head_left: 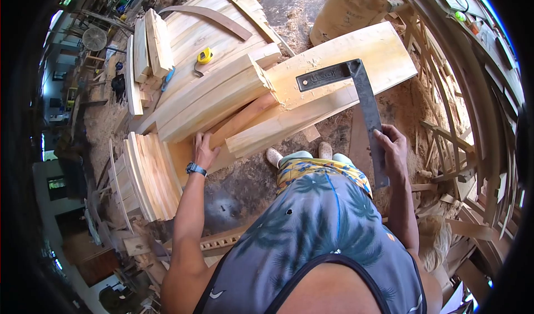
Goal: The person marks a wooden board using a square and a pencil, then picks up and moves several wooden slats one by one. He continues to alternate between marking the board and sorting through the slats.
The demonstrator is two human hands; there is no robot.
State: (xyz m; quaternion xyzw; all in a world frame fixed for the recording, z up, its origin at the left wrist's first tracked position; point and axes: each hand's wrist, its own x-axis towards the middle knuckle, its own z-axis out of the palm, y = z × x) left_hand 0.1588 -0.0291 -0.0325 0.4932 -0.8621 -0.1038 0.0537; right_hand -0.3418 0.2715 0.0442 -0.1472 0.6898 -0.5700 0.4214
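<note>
My right hand (392, 141) grips the metal blade of a carpenter's square (370, 114), whose black stock lies over a wide pale board (345, 53). My left hand (205, 150), with a watch at the wrist, is at the left end of a reddish wooden strip (245, 118). Its fingers are bent around or against that end; the fingertips are partly hidden. The strip slants between a thick stacked beam (217, 97) and a lower pale plank (295, 121).
A yellow tape measure (204, 56) and a curved brown strip (214, 17) lie on the boards behind. Stacked boards (153, 175) stand at left. A large sack (350, 8) is at the back. Long wooden strips (484, 91) fill the right side.
</note>
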